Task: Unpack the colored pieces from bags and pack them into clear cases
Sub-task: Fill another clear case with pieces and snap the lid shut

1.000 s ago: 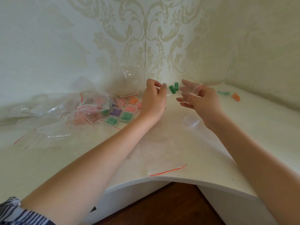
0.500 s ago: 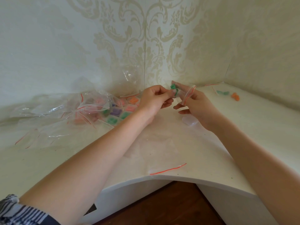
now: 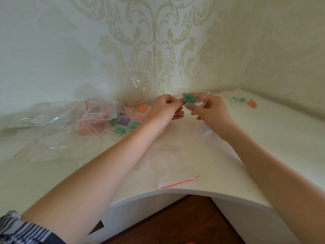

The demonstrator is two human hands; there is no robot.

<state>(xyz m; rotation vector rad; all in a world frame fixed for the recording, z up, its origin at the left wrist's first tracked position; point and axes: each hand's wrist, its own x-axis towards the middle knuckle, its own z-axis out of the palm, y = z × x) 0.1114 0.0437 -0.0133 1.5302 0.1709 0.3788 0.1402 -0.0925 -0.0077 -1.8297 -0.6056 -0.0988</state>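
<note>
your left hand (image 3: 166,107) and right hand (image 3: 209,107) are up together above the back corner of the white desk (image 3: 263,155), and the green pieces (image 3: 189,98) sit right between them. looks like the left fingertips pinch the green lump at its left side while the right hand's fingers are curled round the small clear bag (image 3: 202,103) with the red zip line. can't tell if the pieces are fully out of the bag mouth or half in.

so the pull probably goes leftward, away from the right hand, with the bag's red strip running roughly down toward you.

the empty clear case (image 3: 204,130) lies on the desk just under your right wrist, so that's the nearer drop spot, i'd guess. filled cases (image 3: 130,120) sit left of your left hand among loose bags (image 3: 61,118). a few loose pieces (image 3: 243,101) lie far right by the wallpapered wall (image 3: 158,50).
</note>
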